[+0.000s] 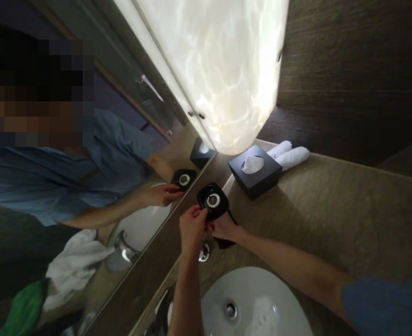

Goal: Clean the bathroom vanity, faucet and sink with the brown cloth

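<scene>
A small black square dish (pixel 203 192) with rounded corners is held up above the counter, close to the mirror. On it lies a round item (pixel 213 200) with a white ring and a darker, patterned centre. My left hand (pixel 192 226) pinches the dish's near left edge between thumb and fingers. From the right, my right hand (pixel 224 227) grips the dish at its lower edge, with some of its fingers hidden. Beneath my right wrist is a dark object (pixel 224 243), mostly covered, whose kind I cannot make out.
A grey tissue box (pixel 262 175) stands behind the hands, with rolled white towels (pixel 293 157) beside it. In front is a white sink (pixel 279 298), its faucet (pixel 162 312) partly behind my left forearm. The mirror (pixel 122 140) runs along the left. A shiny round fitting (pixel 204 252) sits nearby.
</scene>
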Action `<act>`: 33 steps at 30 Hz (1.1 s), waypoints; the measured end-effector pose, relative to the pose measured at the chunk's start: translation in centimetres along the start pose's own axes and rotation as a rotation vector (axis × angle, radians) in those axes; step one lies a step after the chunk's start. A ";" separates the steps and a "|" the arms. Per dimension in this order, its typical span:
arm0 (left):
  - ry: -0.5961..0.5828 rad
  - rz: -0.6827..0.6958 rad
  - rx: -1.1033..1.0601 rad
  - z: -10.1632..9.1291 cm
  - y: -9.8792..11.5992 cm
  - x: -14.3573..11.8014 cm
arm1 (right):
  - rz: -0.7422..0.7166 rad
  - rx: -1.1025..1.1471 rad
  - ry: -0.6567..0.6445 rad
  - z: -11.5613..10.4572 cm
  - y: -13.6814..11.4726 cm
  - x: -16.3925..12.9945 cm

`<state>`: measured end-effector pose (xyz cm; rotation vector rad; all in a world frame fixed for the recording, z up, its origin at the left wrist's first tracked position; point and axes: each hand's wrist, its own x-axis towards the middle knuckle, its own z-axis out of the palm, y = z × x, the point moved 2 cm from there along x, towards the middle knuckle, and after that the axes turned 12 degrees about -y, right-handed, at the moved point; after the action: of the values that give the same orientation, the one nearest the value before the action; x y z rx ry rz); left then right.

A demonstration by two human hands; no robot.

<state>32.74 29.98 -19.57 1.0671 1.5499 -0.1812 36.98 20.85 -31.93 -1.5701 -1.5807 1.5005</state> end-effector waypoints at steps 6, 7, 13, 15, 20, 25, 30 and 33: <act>-0.076 -0.102 0.122 5.4 -1.9 4.0 | -0.246 0.038 -0.040 -4.9 3.5 -10.9; -0.090 -0.115 0.129 6.5 -2.5 4.6 | -0.172 0.006 0.022 -7.1 5.2 -13.5; -0.121 -0.100 0.105 10.5 -3.7 7.3 | 0.174 -0.430 0.330 -15.7 10.9 -21.1; -0.132 -0.107 0.102 10.9 -3.2 7.2 | 0.130 -0.458 0.234 -13.7 9.0 -22.0; 0.105 -0.032 0.145 10.4 -4.8 -1.0 | -0.212 -0.153 -0.013 -7.6 2.4 -23.8; 0.611 0.319 0.144 11.1 -11.8 -19.6 | -0.333 0.006 -0.037 -4.2 -3.0 -12.6; 0.665 -0.172 -0.208 12.4 -18.8 -32.4 | -0.269 -0.507 -0.565 3.6 -10.4 -1.4; 0.684 -0.211 -0.247 11.4 -20.4 -35.6 | -0.227 -0.541 -0.479 5.7 -11.3 -1.9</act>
<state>22.80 -7.32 -1.58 0.8002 2.2320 0.2580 27.85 19.77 -23.03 -1.2619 -2.5123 1.4663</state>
